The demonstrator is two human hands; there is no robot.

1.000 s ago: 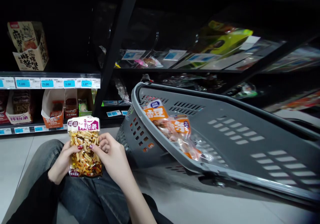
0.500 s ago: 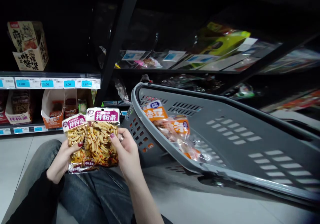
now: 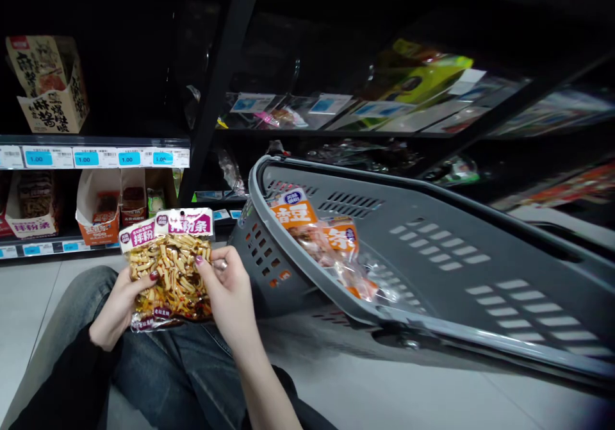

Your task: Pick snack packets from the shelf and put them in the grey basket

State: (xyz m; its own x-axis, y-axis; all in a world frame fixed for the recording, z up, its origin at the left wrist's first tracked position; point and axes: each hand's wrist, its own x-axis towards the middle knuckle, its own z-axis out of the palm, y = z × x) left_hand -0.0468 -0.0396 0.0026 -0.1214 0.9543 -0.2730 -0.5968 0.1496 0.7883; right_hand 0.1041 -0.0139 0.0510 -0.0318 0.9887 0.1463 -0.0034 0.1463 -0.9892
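Two clear snack packets with purple-and-white tops and yellowish strips in dark sauce are held over my lap. My left hand grips the left packet, thumb on its front. My right hand pinches the right packet at its right edge, thumb in front and fingers behind. The right packet overlaps the left one. Just to the right stands a grey shopping basket, with orange-and-white snack packets lying inside at its near left end.
Ahead, a low shelf holds a display box of similar purple packets and an orange-and-white box. A beige carton sits on the shelf above, over price tags. A dark shelf post rises behind the basket.
My right hand has moved left with its packet, which now covers more of the left packet. The whole scene has shifted slightly left in view.
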